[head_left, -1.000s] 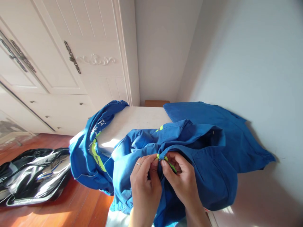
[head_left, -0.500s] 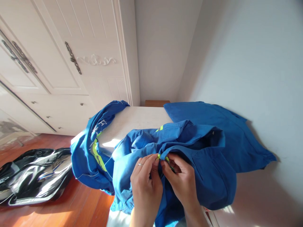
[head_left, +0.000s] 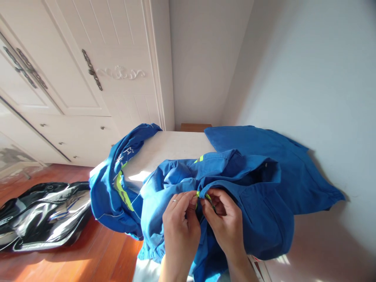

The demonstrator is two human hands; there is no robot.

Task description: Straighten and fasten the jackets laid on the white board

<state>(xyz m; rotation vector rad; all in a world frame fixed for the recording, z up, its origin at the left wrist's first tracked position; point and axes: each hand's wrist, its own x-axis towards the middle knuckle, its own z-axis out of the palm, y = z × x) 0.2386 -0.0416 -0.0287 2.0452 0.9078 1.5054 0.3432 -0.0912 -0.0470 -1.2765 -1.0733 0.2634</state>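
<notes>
A blue jacket [head_left: 261, 203] with yellow-green stripes lies bunched on the white surface in front of me. My left hand [head_left: 181, 219], a ring on one finger, pinches the jacket's front edge at a yellow-green strip. Close beside it, my right hand [head_left: 225, 217] grips the same edge between thumb and fingers. Whatever fastening sits between the fingertips is too small to make out. Another blue garment [head_left: 102, 196] with white lettering and a yellow-green band hangs over the left side. Plain blue cloth [head_left: 264, 143] lies spread behind, to the right.
The white tabletop [head_left: 173, 143] shows between the garments. An open black suitcase [head_left: 49, 219] sits on the reddish wooden floor [head_left: 108, 250] at left. White cabinets [head_left: 126, 51] stand behind, and a pale wall [head_left: 311, 70] rises on the right.
The view has shifted slightly. Both hands keep their pinch on the jacket's edge, with barely any movement of the fingers.
</notes>
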